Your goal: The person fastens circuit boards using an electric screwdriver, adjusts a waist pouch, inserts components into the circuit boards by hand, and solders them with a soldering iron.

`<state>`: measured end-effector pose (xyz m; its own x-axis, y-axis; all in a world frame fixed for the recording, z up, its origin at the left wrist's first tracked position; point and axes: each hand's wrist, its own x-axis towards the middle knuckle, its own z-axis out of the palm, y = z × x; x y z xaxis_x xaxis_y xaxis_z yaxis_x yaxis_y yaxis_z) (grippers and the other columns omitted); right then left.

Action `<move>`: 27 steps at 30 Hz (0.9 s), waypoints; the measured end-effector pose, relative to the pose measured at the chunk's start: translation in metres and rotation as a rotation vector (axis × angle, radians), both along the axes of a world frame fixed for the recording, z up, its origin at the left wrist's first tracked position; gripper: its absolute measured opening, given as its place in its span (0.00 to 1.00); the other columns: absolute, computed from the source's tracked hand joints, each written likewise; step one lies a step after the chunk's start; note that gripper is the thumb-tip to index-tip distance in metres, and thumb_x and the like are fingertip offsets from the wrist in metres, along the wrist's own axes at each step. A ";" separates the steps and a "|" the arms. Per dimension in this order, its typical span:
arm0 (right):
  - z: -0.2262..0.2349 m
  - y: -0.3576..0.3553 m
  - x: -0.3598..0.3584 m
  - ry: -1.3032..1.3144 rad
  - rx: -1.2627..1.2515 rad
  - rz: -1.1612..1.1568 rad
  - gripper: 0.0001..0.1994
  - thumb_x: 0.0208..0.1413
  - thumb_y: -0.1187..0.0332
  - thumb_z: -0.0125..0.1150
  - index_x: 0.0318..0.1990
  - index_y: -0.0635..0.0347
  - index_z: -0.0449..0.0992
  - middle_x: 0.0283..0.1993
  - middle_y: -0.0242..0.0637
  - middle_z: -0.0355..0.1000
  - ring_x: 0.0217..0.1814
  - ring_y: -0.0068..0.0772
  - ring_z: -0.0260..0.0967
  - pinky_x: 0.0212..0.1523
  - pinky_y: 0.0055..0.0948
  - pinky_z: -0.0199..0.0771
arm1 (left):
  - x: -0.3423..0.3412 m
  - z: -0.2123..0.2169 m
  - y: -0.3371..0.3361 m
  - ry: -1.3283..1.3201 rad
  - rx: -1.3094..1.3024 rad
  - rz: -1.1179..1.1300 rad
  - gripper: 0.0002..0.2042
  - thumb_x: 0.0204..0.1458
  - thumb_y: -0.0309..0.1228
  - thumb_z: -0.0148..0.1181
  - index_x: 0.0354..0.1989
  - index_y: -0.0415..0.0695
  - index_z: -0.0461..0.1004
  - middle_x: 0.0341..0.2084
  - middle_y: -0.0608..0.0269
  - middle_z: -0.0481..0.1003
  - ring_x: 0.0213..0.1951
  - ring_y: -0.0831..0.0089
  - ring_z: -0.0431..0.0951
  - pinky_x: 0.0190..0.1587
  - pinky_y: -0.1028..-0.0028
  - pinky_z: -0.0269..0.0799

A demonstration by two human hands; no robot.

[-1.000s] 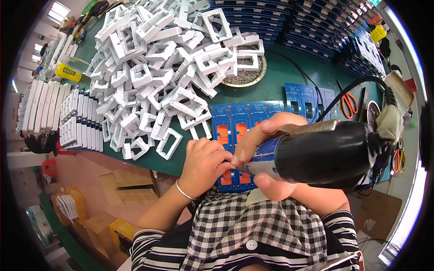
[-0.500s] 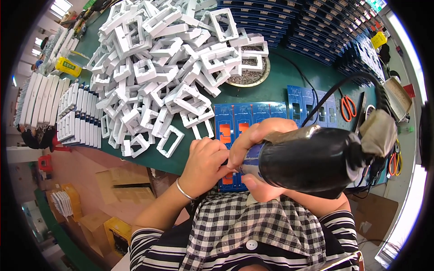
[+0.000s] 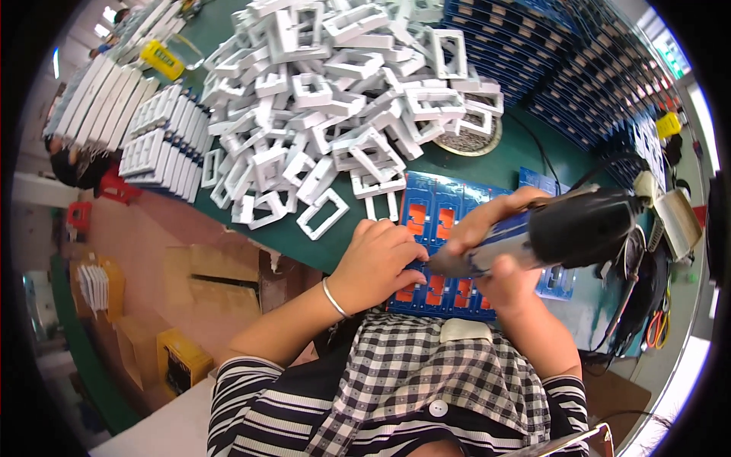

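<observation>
My right hand (image 3: 509, 288) is wrapped round an electric screwdriver (image 3: 582, 228) with a black body and a blue and silver front. Its tip points left and down at a blue circuit board panel (image 3: 461, 190) with orange showing in its cut-outs. On the panel's left part rests my left hand (image 3: 381, 257), finger and thumb curled in at either side of the screwdriver tip. Whatever lies between those fingertips is too small to make out. A second blue panel (image 3: 560, 283) lies partly hidden beneath the screwdriver and right hand.
White plastic frames (image 3: 324, 213) lie heaped beyond my left hand, beside a round bowl of screws (image 3: 472, 142). Stacked blue boards (image 3: 571, 99) stand at the far right. White frames stand in rows (image 3: 164, 152) at the left. Scissors (image 3: 659, 324) and cables are at the right.
My view has shifted, so the table things sit further right. The screwdriver has swung away from the camera, its tip staying by my left fingers, and more of the panel shows.
</observation>
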<state>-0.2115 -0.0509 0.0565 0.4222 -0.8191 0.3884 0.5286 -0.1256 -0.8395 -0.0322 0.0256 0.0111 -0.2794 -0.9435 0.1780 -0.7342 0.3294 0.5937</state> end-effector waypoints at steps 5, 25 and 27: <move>0.024 0.001 -0.024 -0.161 0.089 -0.114 0.32 0.47 0.57 0.69 0.56 0.52 0.57 0.32 0.39 0.68 0.30 0.38 0.71 0.34 0.37 0.75 | 0.028 0.014 0.003 0.015 -0.225 0.156 0.10 0.43 0.34 0.69 0.35 0.49 0.79 0.33 0.66 0.76 0.40 0.65 0.74 0.46 0.67 0.63; 0.038 -0.004 -0.074 -0.130 -0.094 -0.413 0.34 0.48 0.53 0.63 0.58 0.56 0.54 0.31 0.38 0.68 0.29 0.36 0.71 0.34 0.38 0.74 | -0.040 0.020 -0.197 -0.756 -0.787 -0.212 0.04 0.41 0.32 0.57 0.19 0.55 0.78 0.29 0.75 0.71 0.40 0.75 0.70 0.45 0.73 0.61; 0.033 -0.006 -0.076 -0.135 -0.085 -0.407 0.35 0.48 0.53 0.63 0.58 0.56 0.53 0.31 0.38 0.67 0.29 0.36 0.72 0.35 0.38 0.74 | -0.042 0.021 -0.200 -0.789 -0.736 -0.250 0.05 0.40 0.29 0.58 0.20 0.54 0.80 0.30 0.73 0.74 0.43 0.73 0.71 0.47 0.73 0.61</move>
<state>-0.2875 -0.0566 0.0899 0.0124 -0.8710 0.4912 0.5260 -0.4121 -0.7440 -0.0737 -0.1744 0.0317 -0.7294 -0.5814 0.3604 -0.6837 0.6015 -0.4132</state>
